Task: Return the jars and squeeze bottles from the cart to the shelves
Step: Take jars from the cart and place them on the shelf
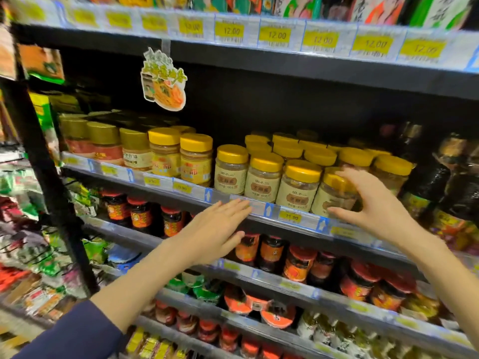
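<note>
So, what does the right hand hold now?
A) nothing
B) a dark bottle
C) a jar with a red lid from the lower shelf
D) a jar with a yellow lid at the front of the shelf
D: the right hand has its fingers over the yellow lid and its thumb low on the jar, at the front edge of the shelf.

Top shelf rail (254,29), 12 to 2 o'clock: yellow price tags (277,35), each reads 12.00; those toward 10 o'clock are too blurred. Middle shelf rail (256,207): yellow tag (292,217) at 4 o'clock reads 11.90, second tag (182,188) at 9 o'clock looks like 11.90. Beige-label jars (263,181) at centre: 田不二, 100克 lower down. Held jar (335,194) at 3 o'clock: label partly behind right hand (373,200), unreadable. Hanging sign (163,79) at 11 o'clock: characters illegible.
</note>
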Action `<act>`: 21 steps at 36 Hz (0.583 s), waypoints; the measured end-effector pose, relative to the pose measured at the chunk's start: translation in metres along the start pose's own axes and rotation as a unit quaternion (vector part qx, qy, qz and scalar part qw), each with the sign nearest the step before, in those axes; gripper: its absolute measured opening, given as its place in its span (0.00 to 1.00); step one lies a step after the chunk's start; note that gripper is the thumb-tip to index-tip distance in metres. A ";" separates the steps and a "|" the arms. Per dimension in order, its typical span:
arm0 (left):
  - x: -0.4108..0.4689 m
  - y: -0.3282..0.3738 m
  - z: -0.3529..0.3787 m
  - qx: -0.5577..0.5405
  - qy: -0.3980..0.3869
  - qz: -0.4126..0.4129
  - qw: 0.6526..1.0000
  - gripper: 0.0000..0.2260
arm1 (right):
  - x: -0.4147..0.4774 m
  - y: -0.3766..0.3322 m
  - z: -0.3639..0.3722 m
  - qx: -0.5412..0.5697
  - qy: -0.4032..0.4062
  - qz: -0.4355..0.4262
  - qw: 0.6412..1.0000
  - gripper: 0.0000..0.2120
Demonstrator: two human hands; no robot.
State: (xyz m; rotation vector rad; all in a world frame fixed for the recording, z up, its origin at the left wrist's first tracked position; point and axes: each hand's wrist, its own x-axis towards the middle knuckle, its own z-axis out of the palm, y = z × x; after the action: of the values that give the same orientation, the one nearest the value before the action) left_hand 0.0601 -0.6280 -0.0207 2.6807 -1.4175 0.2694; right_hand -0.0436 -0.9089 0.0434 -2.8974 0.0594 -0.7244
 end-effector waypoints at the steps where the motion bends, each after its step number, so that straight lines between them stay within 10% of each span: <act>1: -0.008 -0.004 -0.003 0.001 -0.002 0.000 1.000 0.26 | -0.007 -0.009 0.003 -0.008 0.005 -0.001 1.000 0.38; 21: -0.263 -0.143 -0.027 0.000 -0.068 -0.171 0.983 0.26 | -0.041 -0.281 0.134 -0.013 -0.257 -0.063 0.964 0.36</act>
State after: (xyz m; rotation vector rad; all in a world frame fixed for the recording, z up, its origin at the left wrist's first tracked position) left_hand 0.0304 -0.3303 -0.0473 2.9255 -0.9557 0.0588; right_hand -0.0163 -0.6100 -0.0482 -3.0328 -0.1767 0.0338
